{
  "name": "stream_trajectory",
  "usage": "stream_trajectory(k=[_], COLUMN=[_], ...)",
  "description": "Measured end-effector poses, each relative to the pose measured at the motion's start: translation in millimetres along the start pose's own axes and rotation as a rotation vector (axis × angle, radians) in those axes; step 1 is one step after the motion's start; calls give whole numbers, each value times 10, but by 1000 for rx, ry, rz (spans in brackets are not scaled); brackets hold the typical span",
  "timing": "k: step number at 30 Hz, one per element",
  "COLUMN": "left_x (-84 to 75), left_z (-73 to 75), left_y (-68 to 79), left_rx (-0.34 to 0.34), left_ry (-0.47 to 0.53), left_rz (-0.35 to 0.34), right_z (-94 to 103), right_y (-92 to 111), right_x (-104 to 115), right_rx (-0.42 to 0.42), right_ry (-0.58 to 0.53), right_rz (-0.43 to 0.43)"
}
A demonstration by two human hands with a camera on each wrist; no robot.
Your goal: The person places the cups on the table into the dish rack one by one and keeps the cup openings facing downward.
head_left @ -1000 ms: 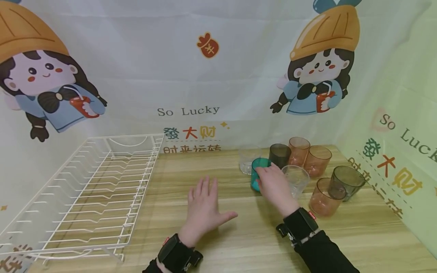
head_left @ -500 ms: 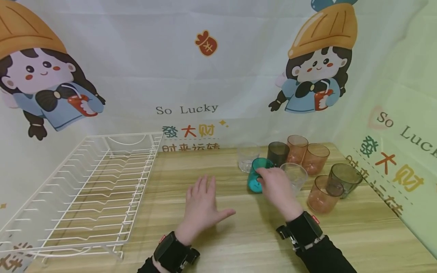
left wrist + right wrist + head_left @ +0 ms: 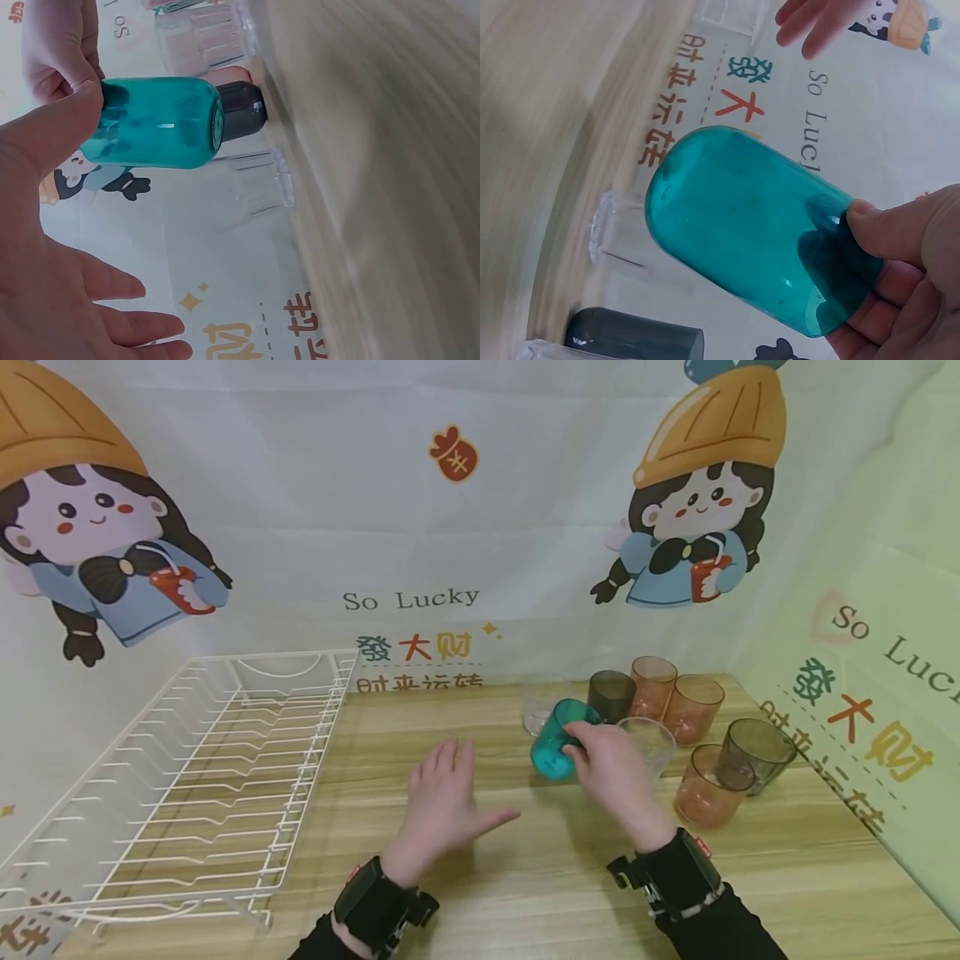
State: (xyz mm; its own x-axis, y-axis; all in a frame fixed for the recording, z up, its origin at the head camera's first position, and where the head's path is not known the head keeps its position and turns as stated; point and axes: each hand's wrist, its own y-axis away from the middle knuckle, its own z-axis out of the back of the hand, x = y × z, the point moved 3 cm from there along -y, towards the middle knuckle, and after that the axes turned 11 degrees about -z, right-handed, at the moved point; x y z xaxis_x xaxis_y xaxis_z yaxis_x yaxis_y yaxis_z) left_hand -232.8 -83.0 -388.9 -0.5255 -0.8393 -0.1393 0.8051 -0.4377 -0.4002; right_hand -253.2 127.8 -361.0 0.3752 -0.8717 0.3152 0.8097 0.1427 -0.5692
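My right hand (image 3: pixel 617 767) pinches a teal see-through cup (image 3: pixel 557 745) near its rim, thumb on the near side and fingers behind. The cup tilts, its base toward the left, and the right wrist view (image 3: pixel 757 225) shows it held up off the table. To the left, my left hand (image 3: pixel 442 802) is spread with straight fingers and thumb out, holding nothing. Close behind the teal cup stand a clear glass (image 3: pixel 537 708) and a dark grey cup (image 3: pixel 611 696). Another clear glass (image 3: pixel 651 745) is partly hidden by my right hand.
A white wire dish rack (image 3: pixel 202 793) stands along the table's left side. On the right are several orange cups, one in front (image 3: pixel 711 797), and an olive-green cup (image 3: pixel 761 752). A printed cloth (image 3: pixel 420 527) hangs behind the wooden table (image 3: pixel 525 893).
The teal cup has been lifted from among the other cups, moved slightly left and tilted in my right hand. My left hand has barely moved.
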Motion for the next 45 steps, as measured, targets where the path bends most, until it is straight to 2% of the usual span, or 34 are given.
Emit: stream_trajectory(k=[7, 20, 27, 36, 45], left_x=[-12, -33, -13, -26, -54], left_z=[84, 167, 205, 248, 288], left_y=[-66, -141, -210, -272, -320], left_rx=[-1, -69, -136, -159, -170], left_ry=[39, 133, 263, 381, 466], left_rz=[11, 32, 11, 45, 83], right_z=[75, 153, 167, 184, 199], right_y=[-8, -38, -42, -31, -34], right_x=[10, 73, 65, 81, 149], right_rx=[5, -5, -10, -41, 15], right_ry=[-49, -191, -311, -442, -581], right_rz=[-50, -129, -207, -263, -344])
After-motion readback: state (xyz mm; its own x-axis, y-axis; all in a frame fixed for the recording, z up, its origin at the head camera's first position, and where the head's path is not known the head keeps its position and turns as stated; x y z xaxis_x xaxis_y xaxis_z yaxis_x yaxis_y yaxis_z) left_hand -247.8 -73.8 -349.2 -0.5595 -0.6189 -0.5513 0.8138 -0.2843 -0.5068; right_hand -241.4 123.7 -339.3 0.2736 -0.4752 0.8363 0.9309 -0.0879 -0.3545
